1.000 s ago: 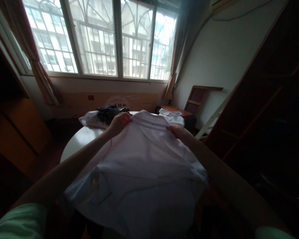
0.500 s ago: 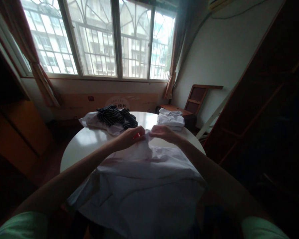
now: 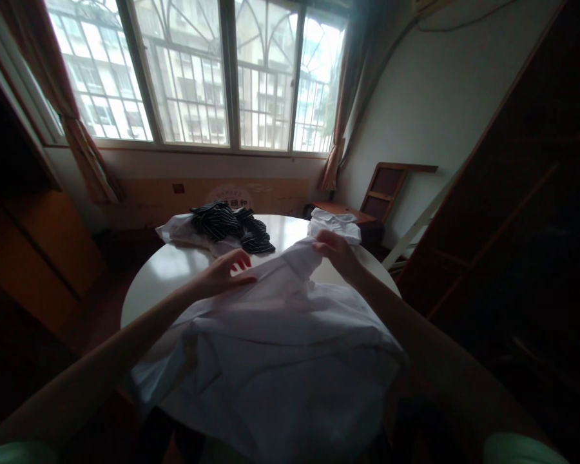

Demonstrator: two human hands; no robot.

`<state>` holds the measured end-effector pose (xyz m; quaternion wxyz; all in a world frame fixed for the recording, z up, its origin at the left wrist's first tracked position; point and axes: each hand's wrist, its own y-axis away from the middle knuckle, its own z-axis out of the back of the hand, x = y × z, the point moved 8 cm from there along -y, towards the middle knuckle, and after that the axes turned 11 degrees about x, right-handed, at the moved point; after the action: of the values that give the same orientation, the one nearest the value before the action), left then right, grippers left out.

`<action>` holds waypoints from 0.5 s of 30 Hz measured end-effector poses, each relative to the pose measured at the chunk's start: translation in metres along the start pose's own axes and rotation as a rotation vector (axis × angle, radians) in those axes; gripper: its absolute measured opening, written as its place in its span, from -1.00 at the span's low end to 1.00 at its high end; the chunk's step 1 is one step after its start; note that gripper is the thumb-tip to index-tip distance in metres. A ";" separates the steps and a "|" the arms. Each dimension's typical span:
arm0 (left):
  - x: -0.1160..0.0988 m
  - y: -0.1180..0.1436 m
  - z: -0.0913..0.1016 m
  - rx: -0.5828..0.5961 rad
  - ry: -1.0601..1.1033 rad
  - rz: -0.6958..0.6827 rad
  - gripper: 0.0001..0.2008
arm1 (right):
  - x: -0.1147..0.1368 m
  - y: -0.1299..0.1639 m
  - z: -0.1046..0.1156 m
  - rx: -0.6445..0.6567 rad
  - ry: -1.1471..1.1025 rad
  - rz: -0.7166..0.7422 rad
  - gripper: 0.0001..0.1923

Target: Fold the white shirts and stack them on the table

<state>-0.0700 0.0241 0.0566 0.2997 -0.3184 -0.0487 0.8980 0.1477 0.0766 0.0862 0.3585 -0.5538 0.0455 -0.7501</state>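
Note:
A white shirt (image 3: pixel 280 348) is spread over the near half of a round white table (image 3: pixel 145 283) and hangs off its front edge. My right hand (image 3: pixel 336 251) pinches its upper edge and holds it raised toward the right. My left hand (image 3: pixel 227 274) is at the left part of that raised edge, thumb and fingers apart, the thumb at the cloth. Whether the thumb presses on the fabric is hard to see. Folds run through the cloth between the two hands.
At the table's back left lies a heap of black striped cloth (image 3: pixel 227 225) on white cloth (image 3: pixel 176 231). A stack of folded white clothes (image 3: pixel 336 222) sits at the back right, behind my right hand. Beyond are a wooden chair (image 3: pixel 384 190) and barred windows (image 3: pixel 188 84).
My hands were close together at the middle of the shirt's edge. The left has moved left and its fingers have parted; the right has moved right and up, drawing the cloth along.

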 end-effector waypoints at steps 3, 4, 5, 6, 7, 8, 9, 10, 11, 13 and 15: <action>-0.018 0.011 0.005 -0.109 -0.183 -0.053 -0.70 | -0.003 -0.001 0.001 -0.034 -0.006 -0.020 -0.72; -0.022 0.013 0.001 -0.086 -0.227 -0.064 -0.71 | -0.002 -0.001 0.002 -0.038 -0.007 -0.022 -0.72; -0.024 0.015 -0.002 -0.060 -0.264 -0.066 -0.73 | -0.002 -0.001 0.002 -0.041 -0.007 -0.021 -0.73; -0.025 0.017 -0.004 -0.044 -0.297 -0.059 -0.77 | -0.001 -0.001 0.002 -0.044 -0.005 -0.016 -0.73; -0.024 0.018 -0.004 -0.043 -0.326 -0.045 -0.81 | 0.001 -0.001 0.003 -0.048 0.000 -0.009 -0.72; -0.023 0.019 -0.002 -0.057 -0.345 -0.026 -0.85 | 0.003 -0.001 0.003 -0.055 0.010 0.000 -0.72; -0.021 0.019 0.002 -0.081 -0.352 -0.004 -0.88 | 0.004 0.000 0.004 -0.062 0.024 0.009 -0.71; -0.019 0.019 0.008 -0.109 -0.344 0.020 -0.90 | 0.006 0.000 0.004 -0.068 0.039 0.018 -0.71; -0.017 0.019 0.015 -0.141 -0.322 0.043 -0.91 | 0.007 0.001 0.004 -0.071 0.054 0.024 -0.70; -0.013 0.019 0.029 -0.194 -0.248 0.084 -0.93 | 0.007 0.001 0.003 -0.065 0.066 0.023 -0.71; -0.010 0.017 0.040 -0.208 -0.175 0.103 -0.91 | 0.008 0.000 0.001 -0.057 0.054 0.024 -0.74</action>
<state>-0.0968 0.0085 0.0886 0.2130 -0.2704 -0.1511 0.9266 0.1480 0.0722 0.0932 0.3502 -0.5427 0.0831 -0.7589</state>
